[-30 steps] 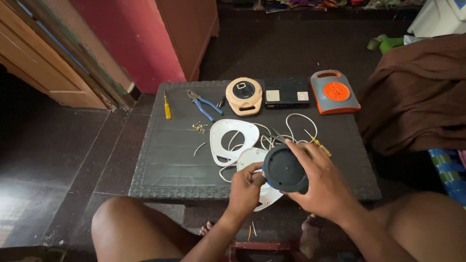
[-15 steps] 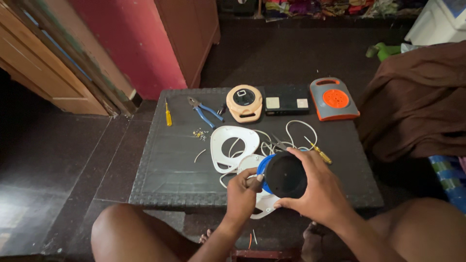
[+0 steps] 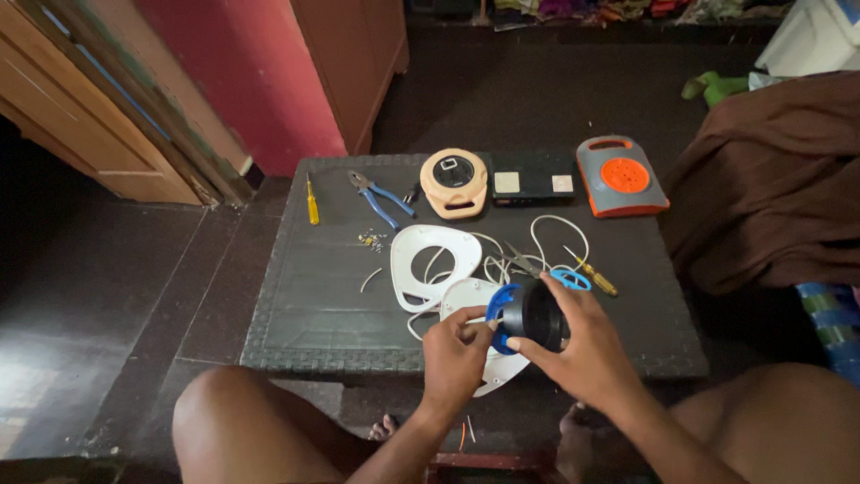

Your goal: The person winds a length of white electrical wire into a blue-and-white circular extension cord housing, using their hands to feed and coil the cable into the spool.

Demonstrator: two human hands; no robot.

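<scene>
My right hand [image 3: 582, 345] grips a black and blue cable reel drum [image 3: 530, 314] above the near edge of the low dark table [image 3: 305, 296]. My left hand [image 3: 455, 351] pinches the drum's blue rim on its left side. Under the hands lies a white casing half [image 3: 475, 296], partly hidden. A second white casing half with a large hole [image 3: 433, 260] lies flat just beyond, with white wire [image 3: 546, 229] looped beside it.
At the table's far side lie a yellow screwdriver [image 3: 312, 199], blue-handled pliers [image 3: 381, 197], a beige cable reel [image 3: 454, 182], a black switch box [image 3: 533, 185] and a grey-orange reel [image 3: 621, 176]. Small screws [image 3: 369, 238] sit mid-table. Another yellow-handled screwdriver [image 3: 598, 280] lies right. A brown cloth [image 3: 770, 179] covers furniture at right.
The drum has been turned from facing up to lying on its side, showing its blue rim. My left hand has shifted to pinch that rim.
</scene>
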